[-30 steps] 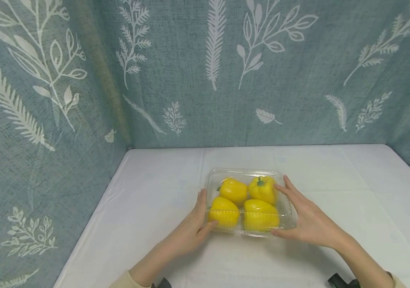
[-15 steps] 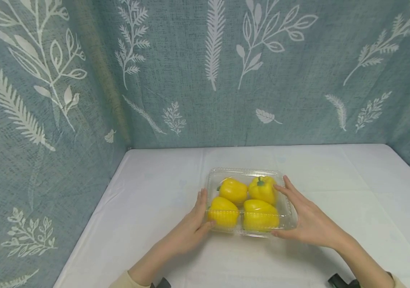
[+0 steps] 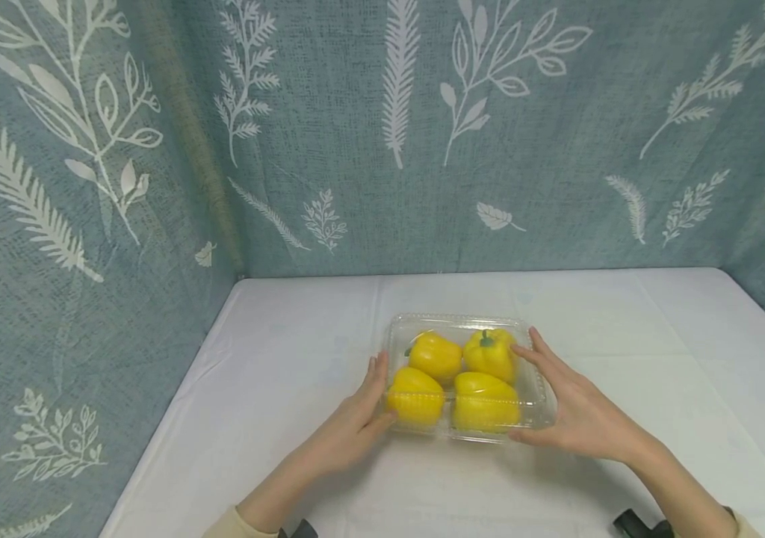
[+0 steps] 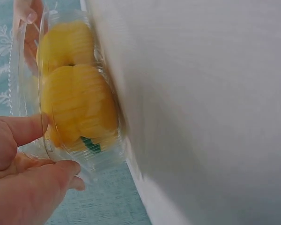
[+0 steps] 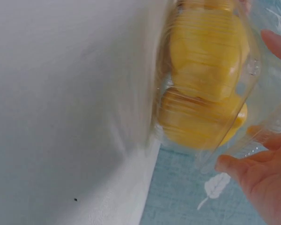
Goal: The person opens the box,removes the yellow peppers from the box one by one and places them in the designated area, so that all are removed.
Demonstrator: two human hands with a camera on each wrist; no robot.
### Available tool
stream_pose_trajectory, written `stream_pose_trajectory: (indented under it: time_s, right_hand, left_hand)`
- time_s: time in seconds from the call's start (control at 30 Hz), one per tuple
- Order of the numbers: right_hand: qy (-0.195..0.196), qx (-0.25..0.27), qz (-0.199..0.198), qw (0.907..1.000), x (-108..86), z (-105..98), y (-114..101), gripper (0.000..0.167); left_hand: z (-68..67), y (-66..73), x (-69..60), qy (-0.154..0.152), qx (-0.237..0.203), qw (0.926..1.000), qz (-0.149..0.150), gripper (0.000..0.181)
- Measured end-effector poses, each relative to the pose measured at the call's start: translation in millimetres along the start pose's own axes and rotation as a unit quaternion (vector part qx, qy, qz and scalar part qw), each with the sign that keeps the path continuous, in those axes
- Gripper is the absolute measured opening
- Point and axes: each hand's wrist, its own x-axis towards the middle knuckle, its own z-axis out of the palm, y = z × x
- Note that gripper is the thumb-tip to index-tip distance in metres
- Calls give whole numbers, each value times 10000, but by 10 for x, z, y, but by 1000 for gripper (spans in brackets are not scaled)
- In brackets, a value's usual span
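Note:
A clear plastic clamshell container point(image 3: 453, 320) stands in the middle of the white table, with several yellow bell peppers point(image 3: 486, 403) inside. My left hand point(image 3: 352, 433) grips its left side, thumb near the front corner and fingers along the side wall. In the left wrist view, a green stem point(image 4: 90, 144) shows through the plastic beside that hand point(image 4: 25, 192). My right hand point(image 3: 580, 415) holds the right side, thumb at the front edge and fingers farther back. From the right wrist view, ridged walls cover the peppers point(image 5: 203, 56); I cannot tell whether the lid is fully closed.
White cloth covers the table point(image 3: 275, 359) around the container. Behind it and along the left hangs a blue-green curtain point(image 3: 355, 217) with white leaf prints. Black straps or devices point(image 3: 641, 524) sit at both wrists, near the bottom of the head view.
My left thumb has shifted slightly left at the container's front corner. The container, the peppers and my right hand have stayed almost still.

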Motion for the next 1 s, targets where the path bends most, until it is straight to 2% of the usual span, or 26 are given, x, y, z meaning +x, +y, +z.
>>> stream_pose_trajectory:
  time_s: [0.37,0.53,0.73,1.0]
  right_hand:
    - [-56,142,-58,9999,-12,12,40,106]
    - [-110,269,-66,9996,-3,5,44,107]
    - [-24,294,-62,9995,17,-47,46,106]
    - [254,436,-297,9983,96,-105,60,93]
  left_hand:
    - [-10,-11,-4,38,-132,9999,29,86]
    - [-18,-14,8,313,-193,9993,70,94]
    - [-35,-66,52,620,-495,9966,-235,110]
    - [-83,-135,150,371,-1162,9905,-629,121]
